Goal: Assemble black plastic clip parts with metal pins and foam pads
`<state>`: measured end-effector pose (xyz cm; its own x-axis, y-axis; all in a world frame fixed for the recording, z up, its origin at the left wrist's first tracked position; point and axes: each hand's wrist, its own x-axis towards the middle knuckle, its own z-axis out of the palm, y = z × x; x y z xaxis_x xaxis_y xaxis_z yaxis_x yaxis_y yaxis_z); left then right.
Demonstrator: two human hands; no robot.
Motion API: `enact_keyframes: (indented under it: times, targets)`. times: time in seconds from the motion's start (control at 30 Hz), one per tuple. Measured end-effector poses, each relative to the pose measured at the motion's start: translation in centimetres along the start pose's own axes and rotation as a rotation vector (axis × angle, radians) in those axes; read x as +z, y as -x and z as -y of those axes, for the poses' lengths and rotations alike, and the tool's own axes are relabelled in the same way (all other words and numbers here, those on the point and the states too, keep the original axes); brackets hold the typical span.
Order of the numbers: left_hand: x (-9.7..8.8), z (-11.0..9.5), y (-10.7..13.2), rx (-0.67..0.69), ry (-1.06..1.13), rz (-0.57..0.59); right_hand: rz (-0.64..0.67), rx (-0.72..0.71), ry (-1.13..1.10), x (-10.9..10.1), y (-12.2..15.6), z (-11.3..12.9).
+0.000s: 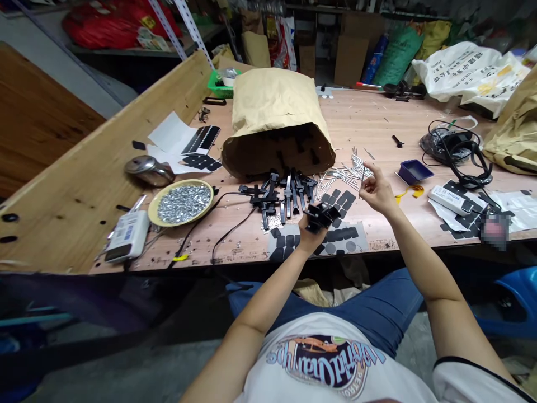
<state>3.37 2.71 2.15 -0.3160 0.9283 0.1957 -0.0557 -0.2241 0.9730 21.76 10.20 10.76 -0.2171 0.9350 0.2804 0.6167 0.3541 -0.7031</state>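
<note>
My left hand (311, 238) is closed around a black plastic clamp-like part (321, 217), held just above the front of the table. To its right, my right hand (377, 193) pinches a thin metal pin (363, 180), which stands roughly upright between the fingertips. Behind that hand lies a loose heap of similar metal pins (342, 176). Several black plastic parts (289, 193) are piled at the mouth of a brown paper sack (272, 101), and more show dimly inside it. Under my left hand is a sheet with black pads (293, 240).
On the left sit a yellow bowl (154, 215) of small metal pieces, a metal pot (146, 168) and a white device (128, 238). A small blue tray (415, 172), tangled black cables (465, 154) and another white device (451, 200) lie to the right. A wooden board (126, 129) walls the left side.
</note>
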Motion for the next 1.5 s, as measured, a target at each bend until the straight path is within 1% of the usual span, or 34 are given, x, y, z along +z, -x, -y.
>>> enact_keyframes:
  times: [0.1,0.2,0.3,0.37,0.47,0.57,0.63,0.73,0.8,0.87,1.0,1.17,1.23,1.33,1.37,1.43,1.5]
  targets:
    - [0.5,-0.3,0.0,0.020,0.068,-0.044,-0.081,-0.243,-0.173,0.6,2.8,4.5]
    - [0.7,-1.1,0.2,0.062,0.065,-0.097,-0.149,-0.514,-0.245,2.0,4.6,7.3]
    - [0.5,-1.7,0.5,0.085,0.009,-0.103,-0.176,-0.732,-0.220,3.7,5.4,8.3]
    - [0.2,-2.0,0.7,0.112,-0.026,-0.099,-0.197,-0.815,-0.140,4.5,5.6,8.3]
    - [-0.1,-2.2,0.9,0.181,-0.064,-0.087,-0.202,-0.888,0.031,5.1,5.9,8.3]
    - [-0.2,-2.3,1.0,0.215,-0.086,-0.072,-0.189,-0.897,0.174,4.8,6.3,8.3]
    - [-0.1,-2.3,1.0,0.214,-0.084,-0.072,-0.214,-0.865,0.212,4.4,6.5,8.3]
    - [0.0,-2.3,1.0,0.192,-0.077,-0.089,-0.294,-0.760,0.172,3.6,6.6,8.0]
    - [0.1,-2.3,1.1,0.171,-0.075,-0.094,-0.326,-0.700,0.125,3.1,6.6,7.9]
    - [0.2,-2.3,1.2,0.162,-0.086,-0.085,-0.312,-0.672,0.098,2.9,6.5,7.8]
    - [0.2,-2.5,1.4,0.185,-0.155,-0.048,-0.232,-0.643,0.127,2.8,6.4,7.7]
    - [-0.2,-2.4,1.3,0.191,-0.199,-0.043,-0.281,-0.525,0.137,2.6,6.4,7.7]
    - [-0.1,-2.2,1.4,0.186,-0.207,-0.030,-0.244,-0.578,0.152,2.9,6.7,7.9]
    - [0.3,-1.9,1.9,0.206,-0.238,0.034,-0.167,-0.715,0.234,3.8,7.3,8.3]
    - [0.5,-1.8,2.0,0.214,-0.251,0.047,-0.156,-0.728,0.261,4.1,7.5,8.4]
    - [0.6,-1.6,2.2,0.213,-0.276,0.037,-0.155,-0.693,0.294,4.4,7.5,8.3]
    - [0.6,-1.5,2.2,0.201,-0.298,0.001,-0.155,-0.635,0.287,4.5,7.5,8.0]
